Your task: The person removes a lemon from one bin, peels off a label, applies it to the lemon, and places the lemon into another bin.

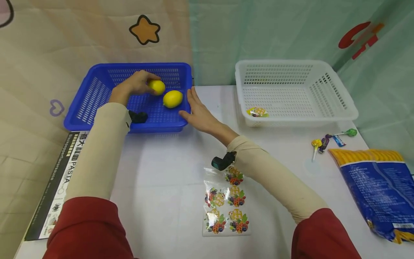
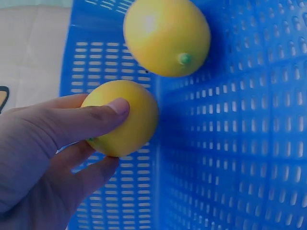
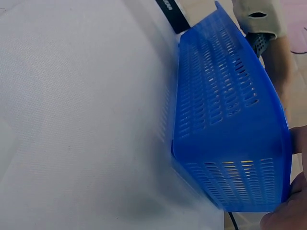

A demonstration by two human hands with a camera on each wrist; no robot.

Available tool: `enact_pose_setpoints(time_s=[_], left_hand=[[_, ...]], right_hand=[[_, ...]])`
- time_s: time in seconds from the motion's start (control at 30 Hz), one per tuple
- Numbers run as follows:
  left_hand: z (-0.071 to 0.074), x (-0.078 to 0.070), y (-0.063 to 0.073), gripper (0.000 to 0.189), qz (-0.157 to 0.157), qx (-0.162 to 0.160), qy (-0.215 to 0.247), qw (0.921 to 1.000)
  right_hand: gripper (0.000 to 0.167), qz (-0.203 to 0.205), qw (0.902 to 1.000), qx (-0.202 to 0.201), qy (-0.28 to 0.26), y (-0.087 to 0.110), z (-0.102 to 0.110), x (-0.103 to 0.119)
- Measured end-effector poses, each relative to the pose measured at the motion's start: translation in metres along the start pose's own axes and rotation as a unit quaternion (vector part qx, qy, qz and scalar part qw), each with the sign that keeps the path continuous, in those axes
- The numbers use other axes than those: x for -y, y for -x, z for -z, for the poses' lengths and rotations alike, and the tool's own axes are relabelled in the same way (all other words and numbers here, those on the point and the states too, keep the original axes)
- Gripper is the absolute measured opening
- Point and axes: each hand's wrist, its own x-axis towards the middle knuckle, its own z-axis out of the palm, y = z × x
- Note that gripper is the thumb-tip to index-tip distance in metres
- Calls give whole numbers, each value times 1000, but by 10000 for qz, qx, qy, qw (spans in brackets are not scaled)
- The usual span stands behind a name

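My left hand (image 1: pixel 136 83) is inside the blue plastic basket (image 1: pixel 158 127), pinching a yellow lemon (image 1: pixel 157 87) between thumb and fingers. A second lemon (image 1: pixel 173 99) lies just beside it, near the basket's right wall. In the left wrist view, the thumb lies across the held lemon (image 2: pixel 136 122), and the other lemon (image 2: pixel 168 36) is apart from it. At the basket's right rim rests my right hand (image 1: pixel 203 116), fingers extended and thumb at the edge. Only part of this hand (image 3: pixel 292 206) shows in the right wrist view, against the rim.
A white basket (image 1: pixel 295 120) holding a small printed packet (image 1: pixel 257 112) stands right. Lollipops and wrapped sweets (image 1: pixel 324 143) lie before it, near a blue-and-yellow bag (image 1: pixel 381 190). A fruit-printed clear packet sheet (image 1: pixel 226 212) lies centrally; a pasta box (image 1: pixel 55 187) is left.
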Motion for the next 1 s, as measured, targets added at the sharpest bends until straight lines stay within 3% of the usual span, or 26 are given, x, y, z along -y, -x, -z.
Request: enact_pose_setpoints(time_s=[0.47, 0.7, 1.0], left_hand=[[14, -18, 25, 59, -579, -81, 168, 9981], [11, -36, 43, 58, -928, -257, 98, 9953], [-2, -53, 70, 55, -1791, -442, 263, 9825]], right_hand=[[80, -27, 9999, 90, 92, -1, 7, -8], [81, -11, 9998, 116, 190, 0, 9, -9], [88, -35, 9995, 217, 247, -1, 12, -12]])
